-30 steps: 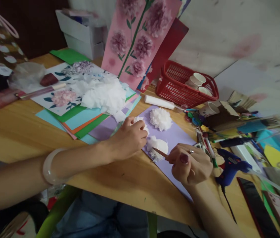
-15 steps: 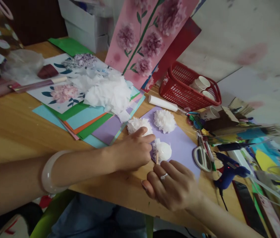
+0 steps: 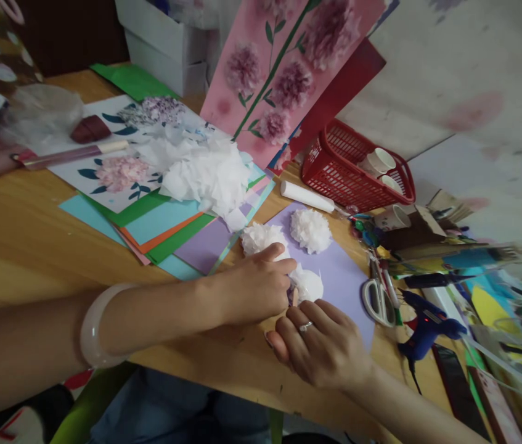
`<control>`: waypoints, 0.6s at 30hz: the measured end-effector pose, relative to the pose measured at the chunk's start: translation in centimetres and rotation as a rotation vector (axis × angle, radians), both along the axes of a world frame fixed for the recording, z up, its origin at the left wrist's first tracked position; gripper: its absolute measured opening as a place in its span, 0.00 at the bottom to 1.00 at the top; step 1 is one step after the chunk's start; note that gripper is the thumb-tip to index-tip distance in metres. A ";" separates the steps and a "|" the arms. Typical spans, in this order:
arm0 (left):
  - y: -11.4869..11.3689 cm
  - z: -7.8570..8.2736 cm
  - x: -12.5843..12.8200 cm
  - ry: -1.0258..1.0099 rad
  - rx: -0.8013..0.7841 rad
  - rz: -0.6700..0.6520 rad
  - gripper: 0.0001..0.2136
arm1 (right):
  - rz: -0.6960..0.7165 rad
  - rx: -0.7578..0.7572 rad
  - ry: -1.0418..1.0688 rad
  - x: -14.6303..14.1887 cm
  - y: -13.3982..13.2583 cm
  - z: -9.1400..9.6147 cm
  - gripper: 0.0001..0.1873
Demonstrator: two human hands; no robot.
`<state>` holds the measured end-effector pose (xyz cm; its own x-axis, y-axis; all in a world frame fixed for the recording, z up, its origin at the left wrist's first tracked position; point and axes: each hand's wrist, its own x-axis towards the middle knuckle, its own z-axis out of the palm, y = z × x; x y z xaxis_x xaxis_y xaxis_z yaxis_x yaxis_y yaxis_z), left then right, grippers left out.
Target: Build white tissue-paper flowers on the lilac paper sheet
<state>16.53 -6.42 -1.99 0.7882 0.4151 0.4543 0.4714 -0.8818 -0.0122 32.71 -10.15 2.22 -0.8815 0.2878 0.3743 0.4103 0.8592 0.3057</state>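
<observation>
On a lavender sheet of card (image 3: 346,271) lies a smooth white rounded piece (image 3: 311,284) with white tissue paper at its left side. My left hand (image 3: 256,285) is at that side, fingers curled down and closed; their tips and whatever they pinch are hidden. My right hand (image 3: 325,345) is closed just in front, wrapped round a thin wooden stick (image 3: 294,296) whose end points at the white piece. Two ruffled white paper flowers lie beyond: one flower (image 3: 310,230) at the back of the card, another flower (image 3: 263,239) partly behind my left hand.
White tissue petals (image 3: 207,176) are heaped on coloured paper sheets (image 3: 182,240). To the right lie scissors (image 3: 378,301), a blue glue gun (image 3: 431,324) and a phone (image 3: 459,388). A red basket (image 3: 357,179) with paper cups and a pink flower picture (image 3: 261,86) stand behind.
The view has shifted slightly. My left hand has moved a little right, covering more of the tissue beside the white rounded piece. The right hand keeps its grip on the stick, nearly still.
</observation>
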 end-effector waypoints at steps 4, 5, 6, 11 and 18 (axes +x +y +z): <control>0.0 0.2 0.0 0.011 -0.025 0.009 0.11 | -0.015 -0.013 0.016 -0.1 0.2 -0.1 0.23; -0.1 0.2 0.0 0.016 -0.038 0.010 0.11 | -0.024 -0.013 0.018 -0.1 0.2 0.0 0.23; -0.1 0.3 -0.1 0.022 -0.051 0.011 0.10 | -0.033 -0.010 0.021 -0.1 0.3 0.0 0.23; -0.1 0.6 -0.2 0.100 -0.122 0.001 0.09 | 0.014 -0.055 0.054 0.6 -0.5 0.5 0.27; -0.3 1.1 -0.4 0.121 -0.137 0.005 0.08 | 0.053 -0.106 0.142 1.1 -2.9 1.3 0.28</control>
